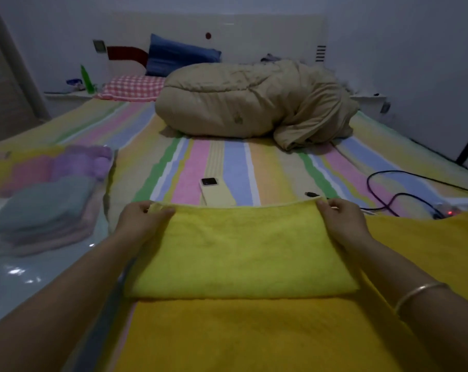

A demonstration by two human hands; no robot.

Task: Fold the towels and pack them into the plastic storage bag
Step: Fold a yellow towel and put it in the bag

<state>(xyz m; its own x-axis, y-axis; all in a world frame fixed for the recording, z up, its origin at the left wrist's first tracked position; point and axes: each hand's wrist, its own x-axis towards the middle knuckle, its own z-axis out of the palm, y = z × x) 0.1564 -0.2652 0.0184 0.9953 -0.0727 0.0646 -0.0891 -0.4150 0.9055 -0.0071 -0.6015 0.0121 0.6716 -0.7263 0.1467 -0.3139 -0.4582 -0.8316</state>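
A view down a person's two bare forearms onto a bed covered by a pastel-striped sheet (235, 167), in dim light. Near the bed's front edge lies a pale yellow towel (240, 253), folded into a wide rectangle, resting on a larger, deeper orange-yellow towel (254, 339) that runs down to the front edge and out to the right. The left hand (144, 218) pinches the pale yellow towel's far left corner, fingers curled over the cloth with the thumb on top. The right hand (340, 218) pinches the far right corner in the same way. A thin gold bangle (417, 294) circles the right wrist. Along the bed's left edge lies a clear, glossy plastic storage bag (26, 275); seen through it are folded towels: a teal towel (42, 205) on top of a pale pink towel (47, 237), with a purple towel (80, 162) beyond them. Just past the pale yellow towel, in the middle of the bed, a phone (216, 193) lies flat, its near end hidden by the towel's far edge. A black cable (404, 194) loops across the sheet towards the right edge. At the far end are a bundled beige duvet (249, 103), a pink checked pillow (132, 87) and a blue pillow (179, 55).
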